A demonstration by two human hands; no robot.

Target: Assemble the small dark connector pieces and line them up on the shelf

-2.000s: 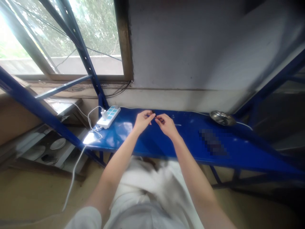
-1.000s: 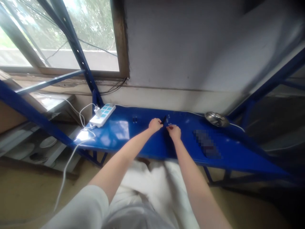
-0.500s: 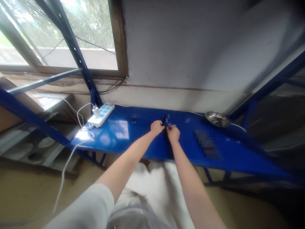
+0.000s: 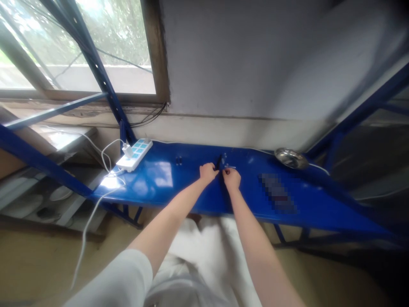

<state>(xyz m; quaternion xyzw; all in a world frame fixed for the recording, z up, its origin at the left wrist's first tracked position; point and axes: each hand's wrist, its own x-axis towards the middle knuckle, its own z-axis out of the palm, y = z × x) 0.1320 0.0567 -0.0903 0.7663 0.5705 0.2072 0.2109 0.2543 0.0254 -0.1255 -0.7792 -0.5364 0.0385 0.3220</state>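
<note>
Both my hands rest close together on the blue metal shelf (image 4: 159,179), near its middle. My left hand (image 4: 207,172) is closed in a pinch on a small dark stick-like object (image 4: 220,162) that points up and away. My right hand (image 4: 232,178) is also closed in a pinch, its fingertips against a tiny thin piece I cannot make out. Two small dark bits (image 4: 179,160) lie on the shelf to the left of my hands.
A white and blue power strip (image 4: 134,154) with a plugged-in white charger and cable (image 4: 86,230) sits at the shelf's left end. A small metal dish (image 4: 290,158) stands at the right back. A window and blue frame struts rise at left; a grey wall stands behind.
Over two seconds my hands moved from the shelf's back left-centre to a spot further right, staying pinched together. In the last half second they barely shifted.
</note>
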